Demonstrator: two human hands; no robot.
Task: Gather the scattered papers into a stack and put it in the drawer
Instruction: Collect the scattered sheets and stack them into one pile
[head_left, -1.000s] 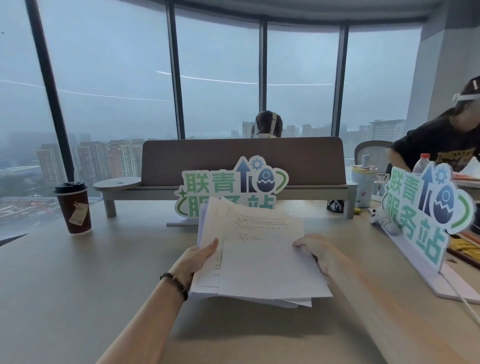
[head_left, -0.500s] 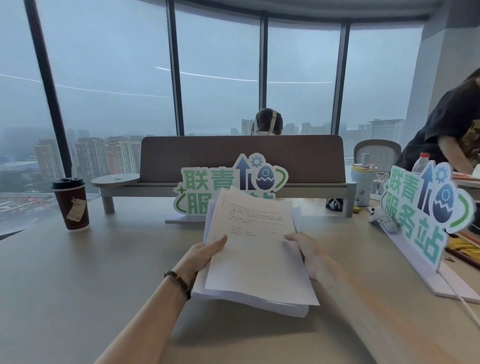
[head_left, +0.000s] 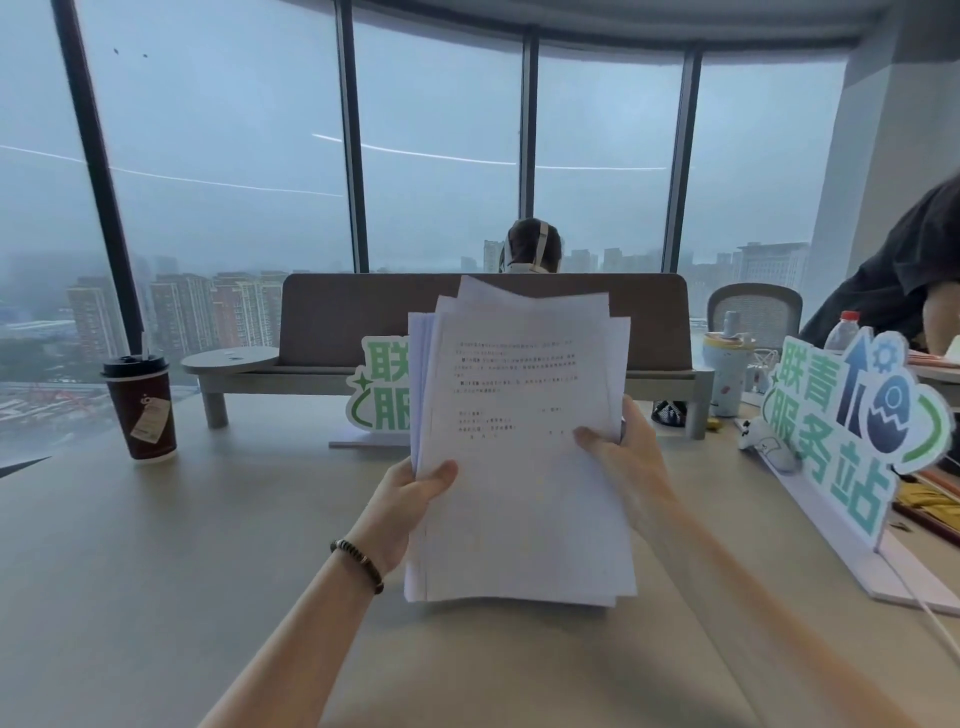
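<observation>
A dark red paper coffee cup with a black lid and a hanging tag (head_left: 140, 410) stands upright on the pale beige worktop (head_left: 130, 545), well to the left of the fingers. Beyond the fingers, a green-and-white cut-out sign with Chinese characters (head_left: 379, 392) stands partly hidden, in front of a brown padded divider screen on a grey shelf (head_left: 363, 322). To the right of the fingers stands a second, larger sign of the same design (head_left: 852, 421) on a white base. Between the two signs are a pale blue lidded tumbler (head_left: 724, 371) and a small white panda-like figure (head_left: 763, 447). Behind it a clear plastic bottle with a red cap (head_left: 844, 330) shows.
</observation>
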